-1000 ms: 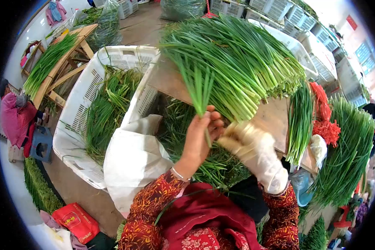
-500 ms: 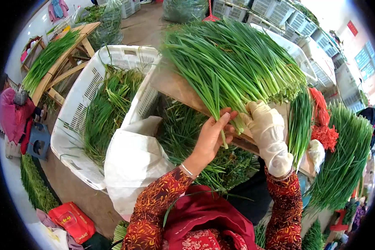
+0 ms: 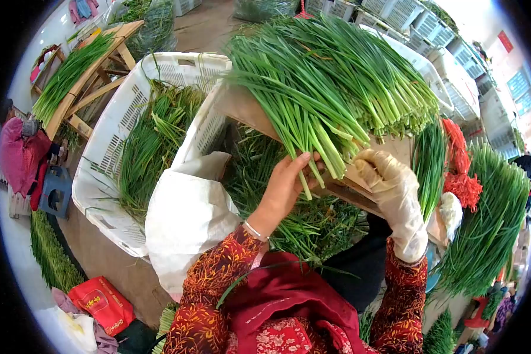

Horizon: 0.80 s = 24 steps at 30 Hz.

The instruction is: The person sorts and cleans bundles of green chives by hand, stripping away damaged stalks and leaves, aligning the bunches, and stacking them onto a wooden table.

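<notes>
A thick pile of garlic chives (image 3: 336,76) lies on a wooden board (image 3: 251,112), the pale cut ends facing me. My left hand (image 3: 283,186), bare with a bracelet at the wrist, is closed round a few chive stalks near their lower ends. Close by on the right is my right hand (image 3: 392,186) in a cream glove, its fingers curled beside the pale ends of a loose bunch (image 3: 330,150). Whether anything sits between those gloved fingertips is hidden. Under the board, loose chive leaves (image 3: 301,230) form a heap.
Left of me stands a white plastic crate (image 3: 109,227) with leaves in it, a white cloth (image 3: 189,224) over its near side. Red twine (image 3: 463,186) hangs at right beside more chives (image 3: 484,230). A wooden bench (image 3: 62,118) and blue stool (image 3: 56,192) stand farther left.
My right hand has moved slightly right and away from the stalks. The near bunch now lies more separated from the main pile. My left hand has shifted a little left, still gripping stalks.
</notes>
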Each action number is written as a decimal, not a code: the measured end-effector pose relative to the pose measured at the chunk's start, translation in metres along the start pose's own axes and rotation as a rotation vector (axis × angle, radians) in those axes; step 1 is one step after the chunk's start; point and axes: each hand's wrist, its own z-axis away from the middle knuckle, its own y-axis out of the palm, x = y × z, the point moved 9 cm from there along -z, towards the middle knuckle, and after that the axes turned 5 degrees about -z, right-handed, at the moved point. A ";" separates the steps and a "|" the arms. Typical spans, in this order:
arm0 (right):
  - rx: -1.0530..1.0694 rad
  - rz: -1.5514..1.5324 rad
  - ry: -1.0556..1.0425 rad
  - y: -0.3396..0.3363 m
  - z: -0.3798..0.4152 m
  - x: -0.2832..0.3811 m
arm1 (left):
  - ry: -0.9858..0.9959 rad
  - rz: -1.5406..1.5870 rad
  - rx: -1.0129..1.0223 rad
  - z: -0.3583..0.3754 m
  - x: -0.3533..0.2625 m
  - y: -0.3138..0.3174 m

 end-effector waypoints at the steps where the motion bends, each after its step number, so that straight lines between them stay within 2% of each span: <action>1: 0.003 -0.002 -0.002 0.001 -0.001 0.002 | 0.002 0.000 -0.003 0.001 -0.003 0.001; 3: -0.010 0.013 -0.122 0.005 -0.003 0.017 | 0.005 -0.001 -0.011 0.004 -0.009 0.003; 5: 0.089 0.011 -0.194 0.027 -0.004 0.032 | 0.001 -0.008 -0.019 0.001 -0.007 -0.003; 7: 0.215 0.477 -0.494 0.058 -0.005 0.042 | 0.023 -0.009 0.080 -0.003 -0.005 -0.003; 8: 0.237 0.614 -0.538 0.069 -0.009 0.033 | 0.024 -0.009 0.078 -0.002 -0.006 -0.003; 9: 0.183 0.588 -0.625 0.067 -0.012 0.034 | 0.037 0.001 0.056 0.001 -0.013 0.002; 11: 0.146 0.760 -0.480 0.058 -0.022 0.016 | 0.054 0.023 0.025 0.005 -0.019 0.002; 13: 0.130 0.716 -0.487 0.055 -0.024 0.017 | 0.040 0.026 0.034 0.004 -0.020 0.002; 15: 0.145 0.475 -0.267 0.053 -0.027 0.011 | 0.027 0.036 0.020 0.003 -0.017 0.002; 16: 0.077 0.469 -0.263 0.054 -0.027 0.015 | 0.015 0.041 0.003 0.002 -0.015 0.000; 17: 0.149 0.485 -0.096 0.059 -0.030 0.008 | 0.020 0.040 0.007 0.001 -0.013 0.000; 21: 0.153 0.497 -0.111 0.079 -0.030 0.003 | 0.019 -0.018 -0.044 -0.001 -0.006 -0.004; 23: 0.101 0.133 -0.049 0.074 -0.031 -0.004 | 0.024 0.013 -0.003 -0.004 -0.003 -0.004; 24: -0.010 0.149 -0.152 0.067 -0.027 0.002 | 0.007 0.068 0.005 -0.001 -0.007 0.001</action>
